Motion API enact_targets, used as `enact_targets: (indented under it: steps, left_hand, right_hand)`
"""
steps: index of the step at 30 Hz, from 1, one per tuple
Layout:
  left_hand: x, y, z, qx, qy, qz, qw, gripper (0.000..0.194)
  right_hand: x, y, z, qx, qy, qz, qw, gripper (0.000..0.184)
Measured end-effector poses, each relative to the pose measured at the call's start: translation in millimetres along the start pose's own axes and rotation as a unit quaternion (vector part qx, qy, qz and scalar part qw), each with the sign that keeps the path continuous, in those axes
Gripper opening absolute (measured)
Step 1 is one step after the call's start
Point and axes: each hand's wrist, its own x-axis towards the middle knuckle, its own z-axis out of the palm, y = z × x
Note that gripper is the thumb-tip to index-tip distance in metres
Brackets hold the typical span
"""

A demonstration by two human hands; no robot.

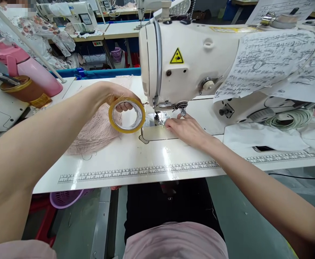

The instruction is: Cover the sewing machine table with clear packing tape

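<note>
My left hand is closed on a roll of clear tape with a yellowish rim, held upright just left of the needle area. A strip of tape seems to run from the roll toward the metal needle plate. My right hand lies flat on that plate, fingers stretched out and pressing near the presser foot. The white sewing machine stands over both hands. Pink lace fabric lies on the white table under my left wrist.
Printed rulers run along the table's front edge. Papers with handwriting drape over the machine. A pink bottle and a brown tin stand at the left. A green cord coil lies at the right. Another person in a floral top sits behind.
</note>
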Motion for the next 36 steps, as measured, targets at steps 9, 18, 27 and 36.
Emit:
enact_targets:
  steps: [9,18,27,36]
  left_hand:
    - [2,-1,-2.8,0.081,-0.023,0.027,0.996,0.041]
    - [3,-2,-4.1,0.045,-0.021,0.005,0.999,0.045]
    - [-1,-3,2.5,-0.008,0.0,0.0,1.0,0.038]
    - [1,-4,0.8,0.011,0.014,-0.002,1.0,0.036]
  right_hand:
    - [-9,7,-15,0.173,-0.026,0.031,0.984,0.021]
    - [-13,5,4,0.039,0.033,-0.012,0.999,0.014]
    - [-12,6,11,-0.207,0.128,-0.111,0.964,0.027]
    - [-5,12,0,-0.217,0.042,-0.13,0.967,0.033]
